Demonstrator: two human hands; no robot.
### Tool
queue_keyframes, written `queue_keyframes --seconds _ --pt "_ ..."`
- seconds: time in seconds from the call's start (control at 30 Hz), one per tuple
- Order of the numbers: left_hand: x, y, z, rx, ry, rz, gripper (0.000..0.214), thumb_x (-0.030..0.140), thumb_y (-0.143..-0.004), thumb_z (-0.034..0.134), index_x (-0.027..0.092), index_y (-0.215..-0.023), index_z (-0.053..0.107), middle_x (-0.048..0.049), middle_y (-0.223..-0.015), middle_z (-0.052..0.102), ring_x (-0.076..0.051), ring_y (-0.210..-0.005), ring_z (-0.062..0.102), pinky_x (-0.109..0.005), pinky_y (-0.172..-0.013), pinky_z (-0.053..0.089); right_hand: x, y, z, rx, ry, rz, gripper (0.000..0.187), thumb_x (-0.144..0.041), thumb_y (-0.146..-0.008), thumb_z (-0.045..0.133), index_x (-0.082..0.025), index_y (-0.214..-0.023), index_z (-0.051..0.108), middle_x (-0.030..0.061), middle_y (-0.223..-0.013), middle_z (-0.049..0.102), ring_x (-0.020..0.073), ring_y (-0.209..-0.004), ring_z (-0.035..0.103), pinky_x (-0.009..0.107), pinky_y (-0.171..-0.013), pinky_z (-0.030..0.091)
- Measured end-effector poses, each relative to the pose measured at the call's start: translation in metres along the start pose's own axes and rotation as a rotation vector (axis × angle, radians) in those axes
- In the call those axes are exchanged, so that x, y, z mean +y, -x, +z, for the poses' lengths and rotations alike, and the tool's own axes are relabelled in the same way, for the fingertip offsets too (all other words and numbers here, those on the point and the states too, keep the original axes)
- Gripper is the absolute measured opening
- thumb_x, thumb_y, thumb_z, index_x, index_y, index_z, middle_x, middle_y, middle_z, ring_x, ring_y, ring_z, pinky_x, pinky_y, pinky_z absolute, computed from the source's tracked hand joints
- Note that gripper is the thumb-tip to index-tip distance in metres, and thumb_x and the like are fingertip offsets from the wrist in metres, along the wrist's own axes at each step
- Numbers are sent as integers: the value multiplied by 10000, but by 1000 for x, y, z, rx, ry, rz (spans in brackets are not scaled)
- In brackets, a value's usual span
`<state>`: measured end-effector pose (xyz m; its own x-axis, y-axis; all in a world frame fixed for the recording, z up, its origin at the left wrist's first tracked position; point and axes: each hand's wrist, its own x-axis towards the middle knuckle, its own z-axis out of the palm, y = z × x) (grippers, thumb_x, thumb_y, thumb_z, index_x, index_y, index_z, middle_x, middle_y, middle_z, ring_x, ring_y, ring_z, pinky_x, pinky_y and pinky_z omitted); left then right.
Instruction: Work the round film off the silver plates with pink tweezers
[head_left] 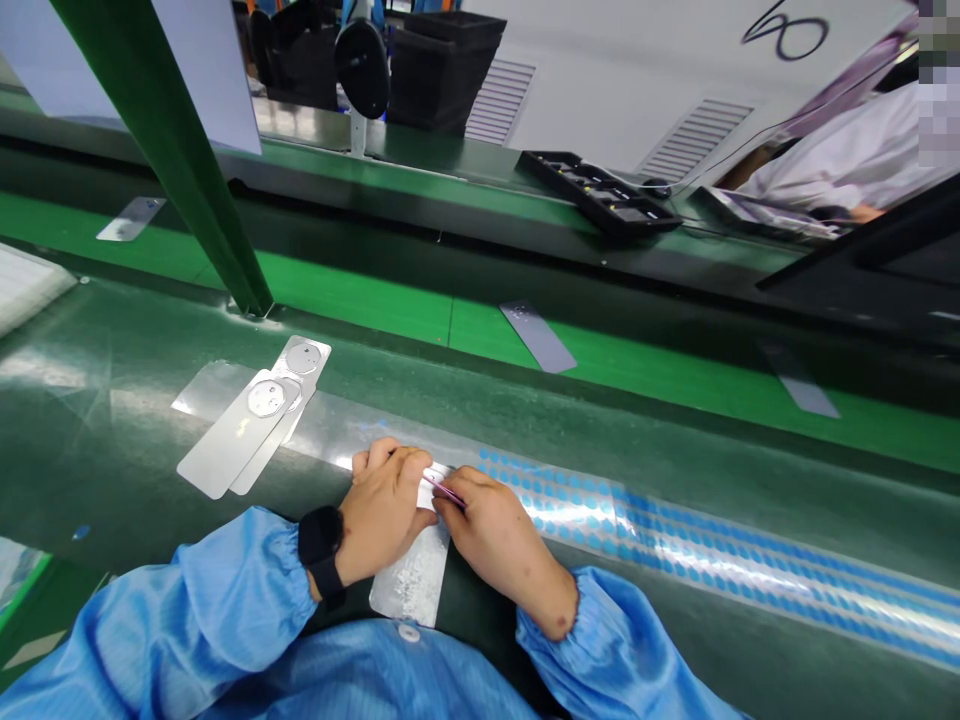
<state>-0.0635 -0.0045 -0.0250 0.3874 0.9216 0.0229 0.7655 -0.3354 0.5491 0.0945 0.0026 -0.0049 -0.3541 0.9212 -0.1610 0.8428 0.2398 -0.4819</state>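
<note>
Silver panel (pixel 409 590) lies on the green worktop (pixel 112 330) close against the person's body, under both hands; its long axis runs away from the body, the far end leaning a little right. That end is largely covered by fingers, so which way its features point I cannot tell.

From the left, a loose panel (pixel 135 217) lies slantwise on the bright green belt (pixel 337 300), left of a green post (pixel 180 150). On the worktop, three stacked panels (pixel 225 445) overlap, their round discs toward the upper right; the uppermost bears a small yellowish mark, too small to read. Their long axes slant from lower left to upper right. They partly cover a clear strip (pixel 326 425).

The left hand (pixel 382 515), with a black watch (pixel 322 550) at its wrist, lies over the panel's left side, fingers bent and close together; whether it grips or only presses I cannot tell. Beside it, the right hand (pixel 487 525) pinches a thin pink tool (pixel 444 490) between thumb and fingers, its tip over the panel's far part.

Rightward, the strip carries rows of blue dots (pixel 585 505). Beyond, another panel (pixel 538 338) lies on the belt, its long axis falling toward the lower right. On the white wall (pixel 622 60) at upper right, a dark looped stroke (pixel 795 38) resembles an 8.
</note>
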Motion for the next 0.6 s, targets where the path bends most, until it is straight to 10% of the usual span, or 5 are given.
queue_keyframes --seconds 0.6 --pt "0 0 0 -2 -15 14 595 210 -714 759 185 -1184 396 -103 -1165 577 -301 -1107 437 -456 -833 377 7 -1 0 66 3 -35 189 -122 -844 495 -188 -854 672 53 -830 652 181 -761 625 293 -713 479"
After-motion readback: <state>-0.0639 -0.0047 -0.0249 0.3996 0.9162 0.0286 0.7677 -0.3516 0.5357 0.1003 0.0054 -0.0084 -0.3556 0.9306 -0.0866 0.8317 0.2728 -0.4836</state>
